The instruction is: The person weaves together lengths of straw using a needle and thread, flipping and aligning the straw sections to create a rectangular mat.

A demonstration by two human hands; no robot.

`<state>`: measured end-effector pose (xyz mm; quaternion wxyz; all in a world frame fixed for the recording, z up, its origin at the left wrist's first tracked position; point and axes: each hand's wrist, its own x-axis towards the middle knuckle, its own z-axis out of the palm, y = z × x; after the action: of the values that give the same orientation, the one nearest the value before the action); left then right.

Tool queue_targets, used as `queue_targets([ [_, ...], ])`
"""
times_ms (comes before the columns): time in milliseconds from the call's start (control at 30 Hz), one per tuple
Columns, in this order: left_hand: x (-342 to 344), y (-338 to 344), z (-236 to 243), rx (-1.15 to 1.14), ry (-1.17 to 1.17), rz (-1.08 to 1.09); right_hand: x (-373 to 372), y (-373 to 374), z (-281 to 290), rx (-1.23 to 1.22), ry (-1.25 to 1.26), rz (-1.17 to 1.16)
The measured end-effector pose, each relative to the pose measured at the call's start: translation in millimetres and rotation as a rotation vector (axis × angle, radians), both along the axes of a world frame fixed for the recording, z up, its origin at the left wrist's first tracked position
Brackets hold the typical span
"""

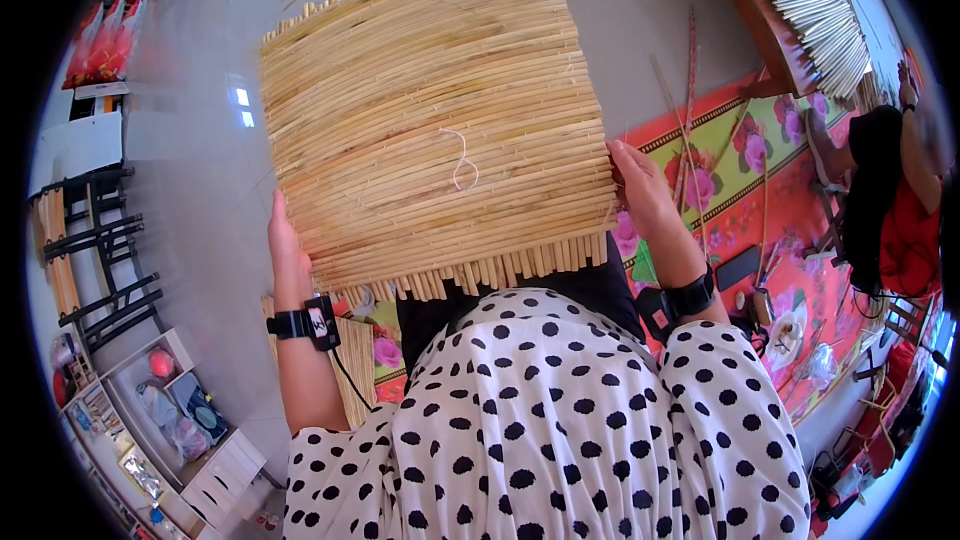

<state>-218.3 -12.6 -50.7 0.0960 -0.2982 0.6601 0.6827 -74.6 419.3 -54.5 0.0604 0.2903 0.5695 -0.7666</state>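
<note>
A rectangular mat of straw-coloured stalks (pixel 400 120), laid side by side and stitched in rows, is held up in front of me. A loose white thread (pixel 463 155) curls on its face. My left hand (pixel 287 238) is closed on the lower left edge, with most of its fingers hidden behind the mat. On the right edge, somewhat higher, my right hand (pixel 643 183) grips the mat, fingers partly behind it. Uneven stalk ends stick out along the lower edge. Each wrist wears a black strap with a small device.
A flowered red and green sheet (pixel 690 175) on the floor at right carries loose stalks and a dark phone (pixel 738 267). Another stalk bundle (pixel 810 15) rests on a wooden bench (pixel 755 10). A person (pixel 905 210) sits far right. Folded black-framed furniture (pixel 95 240) stands left.
</note>
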Motion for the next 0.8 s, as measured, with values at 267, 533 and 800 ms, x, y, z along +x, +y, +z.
queue_targets([
  [267, -7, -2, -15, 0.146, -0.114, -0.035, 8, -4, 25, -0.062, 0.073, -0.078],
  [533, 6, 2, -33, 0.173, -0.202, -0.205, 26, -6, 42, 0.191, 0.065, -0.106],
  [800, 23, 10, -45, 0.277, -0.226, -0.142, 46, -27, 76, 0.506, 0.110, -0.082],
])
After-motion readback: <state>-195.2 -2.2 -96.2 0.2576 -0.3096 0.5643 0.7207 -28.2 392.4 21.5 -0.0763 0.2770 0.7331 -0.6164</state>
